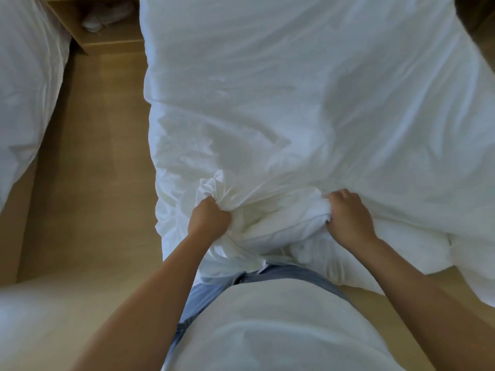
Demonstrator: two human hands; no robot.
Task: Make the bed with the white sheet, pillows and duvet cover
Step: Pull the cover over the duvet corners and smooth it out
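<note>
The left hand (209, 219) and right hand (348, 218) both squeeze the near edge of the white duvet cover (308, 103) spread toward 12 o'clock. Bare wood floor (93, 156) lies at 9 o'clock.

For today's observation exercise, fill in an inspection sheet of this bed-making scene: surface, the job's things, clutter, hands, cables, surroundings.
Surface: bed covered in wrinkled white fabric.
Job's things: duvet cover spread over the bed, near edge bunched; pillows cannot be told apart.
Clutter: white bundle in the wooden shelf unit at top left.
Hands: left hand grips a bunch of the cover; right hand grips the bunched edge beside it.
Cables: nothing seen.
Surroundings: wooden floor; second white bed at left.
</note>
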